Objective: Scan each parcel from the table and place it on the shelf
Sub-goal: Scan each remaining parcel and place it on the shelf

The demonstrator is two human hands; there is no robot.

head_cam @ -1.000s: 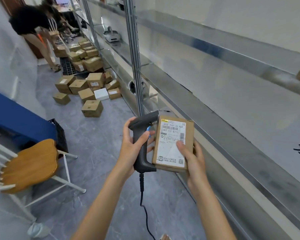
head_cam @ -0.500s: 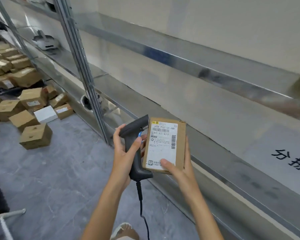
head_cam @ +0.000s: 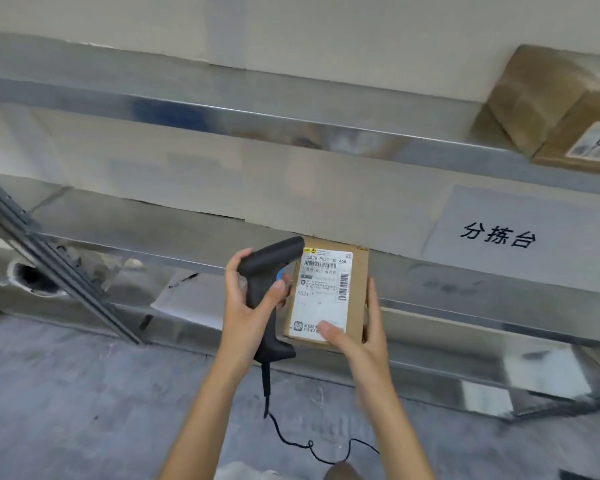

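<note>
The right hand (head_cam: 355, 344) holds a parcel (head_cam: 326, 292) in front of the shelf (head_cam: 465, 292), label face up toward the camera. Its thumb lies across the label's lower edge, and its fingers (head_cam: 373, 299) run up the parcel's right side, curled round the back. The left hand (head_cam: 248, 306) grips a black scanner (head_cam: 267, 292) by the handle, thumb across the front, fingers wrapped behind. The scanner's head touches or overlaps the parcel's upper left corner; its cord (head_cam: 291, 434) hangs down toward the grey floor (head_cam: 84, 410). The parcel is in the air, held against the steel shelf edge level. On the shelf above at right sits a box (head_cam: 551, 105). A sign (head_cam: 499, 233) with black characters lies on the middle shelf.
</note>
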